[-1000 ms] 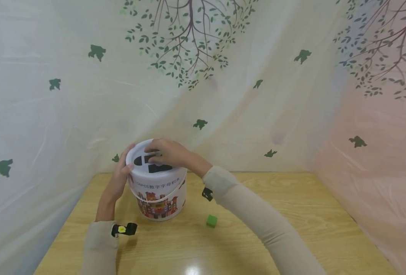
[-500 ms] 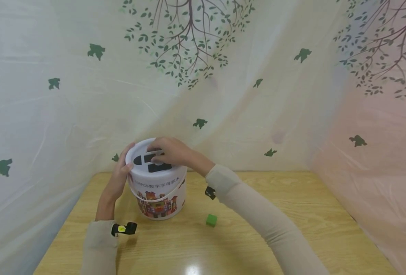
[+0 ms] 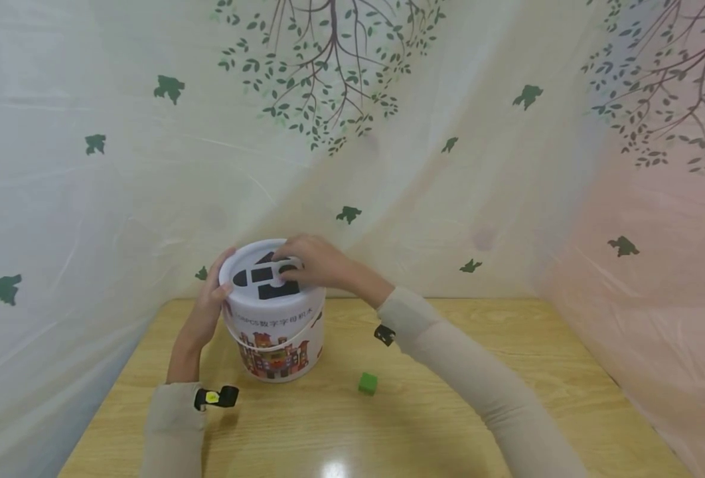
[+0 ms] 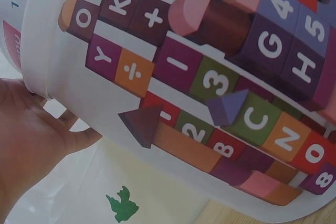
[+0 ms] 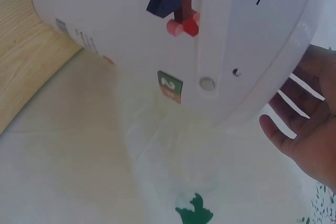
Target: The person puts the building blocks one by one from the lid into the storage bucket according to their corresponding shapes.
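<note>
A white toy-block bucket [image 3: 277, 362], printed with colourful lettered blocks, stands upright on the table with its lid [image 3: 240, 263] on. Several dark shapes, among them a rectangle and a rounded one, mark the lid's top. My left hand [image 3: 208, 302] holds the bucket's left side, thumb at the lid's rim and fingers round behind; in the left wrist view this hand [image 4: 42, 137] lies against the bucket wall. Over the lid's right part is my right hand [image 3: 319, 260], fingertips close above it. In the right wrist view that hand [image 5: 310, 114] shows spread fingers and nothing held.
A small green block [image 3: 368, 383] lies on the wooden table [image 3: 448, 372], right of the bucket. The bucket's thin white carrying handle [image 3: 277, 346] hangs down its front. Behind the table hangs a pale cloth [image 3: 400, 219] printed with leaves and branches.
My right hand has shifted to the right across the lid, uncovering more of the dark shapes. The left hand, the bucket and the green block have stayed in place.
</note>
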Demonstrator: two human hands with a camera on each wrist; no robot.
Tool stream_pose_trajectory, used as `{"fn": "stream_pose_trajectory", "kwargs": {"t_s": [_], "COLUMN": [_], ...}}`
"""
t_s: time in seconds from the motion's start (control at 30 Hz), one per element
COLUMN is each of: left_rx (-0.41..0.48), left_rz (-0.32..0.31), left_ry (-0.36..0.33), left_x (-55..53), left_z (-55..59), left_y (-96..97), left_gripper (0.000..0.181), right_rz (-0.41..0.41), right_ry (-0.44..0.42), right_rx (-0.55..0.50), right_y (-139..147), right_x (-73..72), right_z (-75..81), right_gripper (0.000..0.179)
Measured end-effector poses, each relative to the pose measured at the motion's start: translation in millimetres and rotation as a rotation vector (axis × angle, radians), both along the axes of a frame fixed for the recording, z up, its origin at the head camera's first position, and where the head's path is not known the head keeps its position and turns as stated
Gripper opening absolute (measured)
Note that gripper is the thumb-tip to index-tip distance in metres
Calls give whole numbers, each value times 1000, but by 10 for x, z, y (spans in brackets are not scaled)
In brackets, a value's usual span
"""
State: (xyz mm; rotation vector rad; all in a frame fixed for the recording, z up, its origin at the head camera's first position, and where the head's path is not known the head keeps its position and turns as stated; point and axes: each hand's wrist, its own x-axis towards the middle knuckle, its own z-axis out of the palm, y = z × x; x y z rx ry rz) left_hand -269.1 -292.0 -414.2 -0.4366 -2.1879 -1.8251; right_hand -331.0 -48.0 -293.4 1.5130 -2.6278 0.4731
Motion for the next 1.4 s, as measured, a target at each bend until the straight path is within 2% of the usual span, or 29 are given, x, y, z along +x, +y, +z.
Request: {"fn": "stream_pose_trajectory", "kwargs": {"t_s": [0.23,0.47,0.63,0.97,1.17,1.4], "left_rx": [14,22,25,67,59,52], "left_rz": [-10,-22,-24,-42,-34,-33], "left_ry": [9,9,8,5,-7,-8], "left_x": [-16,-23,-12,19,-7,-20], "left_z": [-14,-28,-15,11,-17,-14], "left_y": [0,-9,0,24,19,4], "left_gripper": [69,69,69,70,70,69], "right_rz": [-29,-23,-34,-24,-3,17], "right_ry": [13,85,75,45,-5,-109], "right_rx": [-50,-148,-177,-73,-23,43], "right_y": [329,697,942,1247,1377,1469], "right_x": [34,10,22,105,207,303], "right_z": [37,-117,-311,-830,-1120,-1360], "right_gripper": [38,35,36,37,33,30]}}
